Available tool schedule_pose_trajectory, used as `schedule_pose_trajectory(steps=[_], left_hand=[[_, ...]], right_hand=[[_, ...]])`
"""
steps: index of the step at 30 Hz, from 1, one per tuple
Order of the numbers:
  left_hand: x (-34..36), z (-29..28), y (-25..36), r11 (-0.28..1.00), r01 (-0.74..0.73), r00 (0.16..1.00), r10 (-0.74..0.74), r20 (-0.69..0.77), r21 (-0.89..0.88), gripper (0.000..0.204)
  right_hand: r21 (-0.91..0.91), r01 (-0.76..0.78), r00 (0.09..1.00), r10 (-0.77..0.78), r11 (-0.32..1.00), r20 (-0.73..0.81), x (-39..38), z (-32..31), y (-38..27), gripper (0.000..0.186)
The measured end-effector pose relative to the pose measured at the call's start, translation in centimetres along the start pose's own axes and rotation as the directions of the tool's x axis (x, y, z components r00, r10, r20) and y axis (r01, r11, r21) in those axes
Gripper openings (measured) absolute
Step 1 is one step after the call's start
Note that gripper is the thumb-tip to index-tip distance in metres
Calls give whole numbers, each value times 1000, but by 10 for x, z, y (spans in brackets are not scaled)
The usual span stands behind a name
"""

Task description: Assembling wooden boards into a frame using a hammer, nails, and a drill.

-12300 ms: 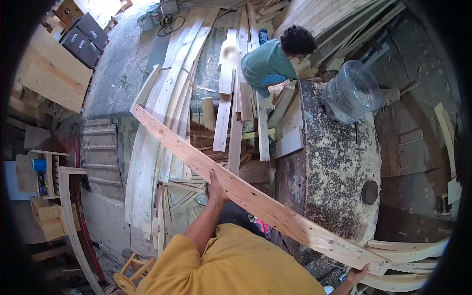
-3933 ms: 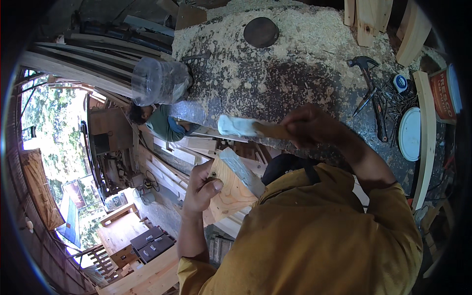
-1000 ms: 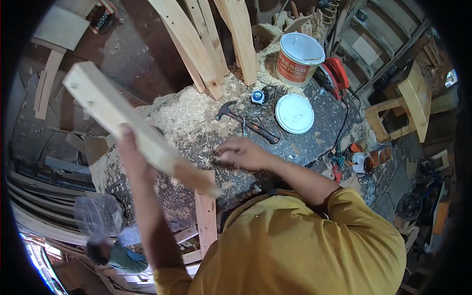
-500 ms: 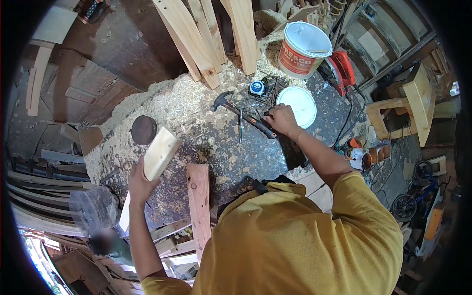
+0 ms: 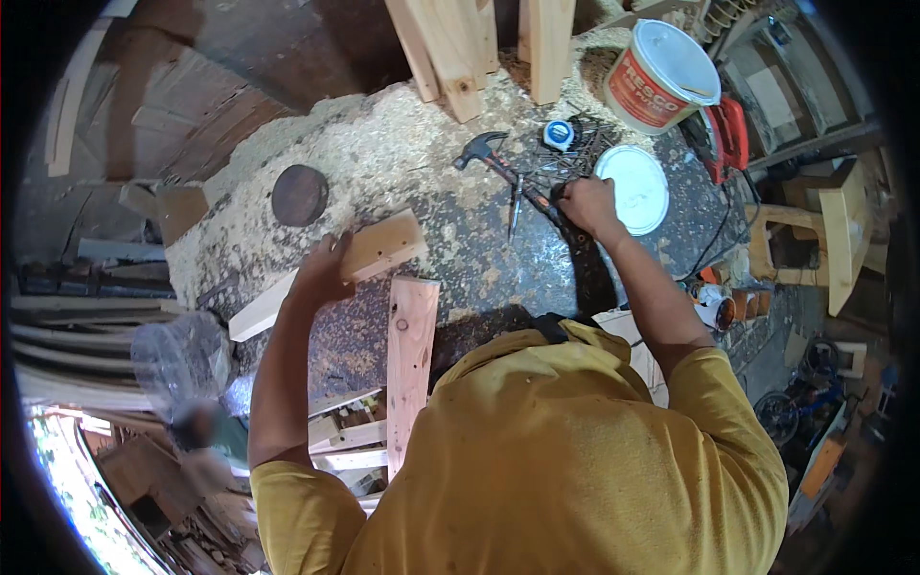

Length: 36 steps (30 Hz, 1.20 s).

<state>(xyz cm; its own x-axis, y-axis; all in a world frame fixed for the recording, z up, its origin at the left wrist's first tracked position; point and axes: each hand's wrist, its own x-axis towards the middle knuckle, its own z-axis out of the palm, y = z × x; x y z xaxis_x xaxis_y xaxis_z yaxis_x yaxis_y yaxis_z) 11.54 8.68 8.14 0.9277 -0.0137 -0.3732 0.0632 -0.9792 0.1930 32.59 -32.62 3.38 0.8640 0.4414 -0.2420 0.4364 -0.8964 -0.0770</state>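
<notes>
My left hand [image 5: 324, 271] grips a pale wooden board [image 5: 388, 243] that lies slanted over the worktop, with the hand across its middle. My right hand [image 5: 588, 208] is at the lower end of the hammer's dark handle, beside a heap of nails [image 5: 586, 144]. Its fingers are curled and closed; what they hold, if anything, is hidden. The claw hammer [image 5: 476, 149] lies with its head away from me. Across its handle rests a slim metal tool [image 5: 516, 209]. A blue and white tape measure [image 5: 558, 134] sits by the nails, and a round white lid [image 5: 634, 189] is right of my hand.
A dark round block [image 5: 299, 195] stands on the sawdust-strewn worktop [image 5: 460, 264]. Another knotty board [image 5: 412, 335] juts over the near edge. Upright timbers [image 5: 446, 57], a white bucket [image 5: 661, 81] and a red power tool [image 5: 730, 139] with a cord line the far side.
My left hand has swung the board from raised and steeply tilted to lying flatter across the worktop. The view has shifted; my right hand remains by the hammer handle.
</notes>
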Motion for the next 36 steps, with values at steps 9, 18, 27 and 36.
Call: schedule_pose_trajectory(steps=[9, 18, 27, 36], left_hand=[[34, 28, -8, 981, -147, 989, 141, -53, -126, 63], [28, 28, 2, 993, -100, 990, 106, -97, 62, 45], [2, 53, 8, 798, 201, 615, -554, -561, -568, 56], [28, 77, 26, -466, -40, 779, -569, 265, -884, 44]], right_hand=[[65, -106, 994, 108, 992, -32, 9, -1, -3, 15], [798, 85, 996, -43, 596, -73, -26, -32, -1, 9], [816, 269, 923, -380, 511, -66, -29, -16, -98, 7], [834, 322, 896, -429, 448, -115, -8, -24, -140, 5]])
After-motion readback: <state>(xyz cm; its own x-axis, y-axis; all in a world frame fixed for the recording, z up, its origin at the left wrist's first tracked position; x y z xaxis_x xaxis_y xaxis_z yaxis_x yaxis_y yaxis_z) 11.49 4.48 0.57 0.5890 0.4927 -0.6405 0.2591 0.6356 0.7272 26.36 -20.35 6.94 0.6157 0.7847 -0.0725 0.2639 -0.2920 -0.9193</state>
